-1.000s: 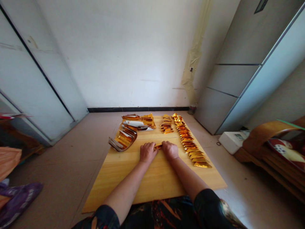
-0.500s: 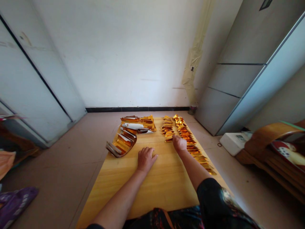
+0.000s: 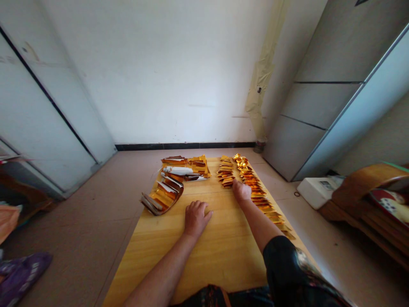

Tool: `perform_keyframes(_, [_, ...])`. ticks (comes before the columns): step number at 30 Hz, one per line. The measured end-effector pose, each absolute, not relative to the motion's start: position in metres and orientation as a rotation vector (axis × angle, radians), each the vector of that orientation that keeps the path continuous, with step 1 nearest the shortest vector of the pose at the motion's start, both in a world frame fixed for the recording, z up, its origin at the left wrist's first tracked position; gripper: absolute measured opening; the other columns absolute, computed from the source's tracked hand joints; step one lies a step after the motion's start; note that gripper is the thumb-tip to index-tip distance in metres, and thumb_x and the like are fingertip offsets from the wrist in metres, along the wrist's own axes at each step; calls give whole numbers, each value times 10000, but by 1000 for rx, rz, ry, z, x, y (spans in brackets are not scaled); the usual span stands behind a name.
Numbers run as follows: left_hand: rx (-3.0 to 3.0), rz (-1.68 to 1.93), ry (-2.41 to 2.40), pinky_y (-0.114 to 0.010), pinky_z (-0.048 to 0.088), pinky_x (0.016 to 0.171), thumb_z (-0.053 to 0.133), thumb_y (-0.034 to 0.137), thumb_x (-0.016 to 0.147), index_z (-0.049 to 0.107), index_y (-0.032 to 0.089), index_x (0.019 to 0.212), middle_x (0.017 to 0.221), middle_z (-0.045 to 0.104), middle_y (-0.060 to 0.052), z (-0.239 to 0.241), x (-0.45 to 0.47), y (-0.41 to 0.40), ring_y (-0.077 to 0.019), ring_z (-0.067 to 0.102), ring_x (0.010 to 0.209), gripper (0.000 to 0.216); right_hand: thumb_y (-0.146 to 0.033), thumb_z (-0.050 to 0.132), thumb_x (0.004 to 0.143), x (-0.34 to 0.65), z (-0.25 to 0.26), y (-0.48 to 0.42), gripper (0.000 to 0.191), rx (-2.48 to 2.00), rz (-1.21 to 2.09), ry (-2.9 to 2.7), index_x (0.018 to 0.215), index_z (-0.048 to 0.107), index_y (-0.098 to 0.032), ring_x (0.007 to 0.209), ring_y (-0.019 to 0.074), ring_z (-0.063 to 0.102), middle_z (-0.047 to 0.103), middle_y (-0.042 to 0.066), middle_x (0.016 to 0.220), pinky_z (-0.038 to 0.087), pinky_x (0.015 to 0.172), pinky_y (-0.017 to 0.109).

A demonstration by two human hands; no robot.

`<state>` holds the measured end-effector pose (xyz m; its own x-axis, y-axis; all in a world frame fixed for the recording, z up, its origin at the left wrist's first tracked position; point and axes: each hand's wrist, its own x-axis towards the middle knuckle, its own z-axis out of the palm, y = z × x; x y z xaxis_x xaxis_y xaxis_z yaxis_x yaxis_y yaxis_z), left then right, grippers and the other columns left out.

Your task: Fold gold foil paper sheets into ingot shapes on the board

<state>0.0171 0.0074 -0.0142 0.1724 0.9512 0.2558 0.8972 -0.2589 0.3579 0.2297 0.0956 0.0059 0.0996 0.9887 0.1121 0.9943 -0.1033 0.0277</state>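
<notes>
My left hand [image 3: 196, 219] lies palm down on the wooden table [image 3: 217, 247], its fingers stretched out and nothing in it. Closed at the right end of a folded gold paper piece [image 3: 228, 184], my right hand [image 3: 242, 192] is at the near end of a short row of overlapping gold pieces [image 3: 225, 167]. The fingertips are partly hidden. Just right of that hand runs a longer row of shiny gold folded pieces [image 3: 252, 181] along the table's edge. Bent stacks of gold paper sheets [image 3: 168, 194] lie at the left, beyond my left hand.
Behind the stacks is a bundle of gold sheets [image 3: 198, 164] with a white roll [image 3: 177, 170] beside it. A white wall [image 3: 175, 76] stands past the table. At the right are a grey refrigerator [image 3: 306, 132], a white box [image 3: 315, 192] and a wooden bench [image 3: 358, 213].
My right hand has brought the gold piece slightly away from me, up against the near end of the short row. My left hand stays flat on the table. The view has shifted slightly.
</notes>
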Motion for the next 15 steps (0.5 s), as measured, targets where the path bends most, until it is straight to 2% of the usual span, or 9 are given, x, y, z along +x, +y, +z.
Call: perform_keyframes(15, [2321, 667, 1822, -320, 358, 798, 638, 330, 771, 628, 220, 874, 915, 625, -34, -16, 16, 8, -206, 530, 919, 151, -266, 350, 933, 222, 14, 103, 245, -2359, -42, -2041, 1101, 521, -215, 812, 195, 662, 676, 88, 949, 415, 631, 264])
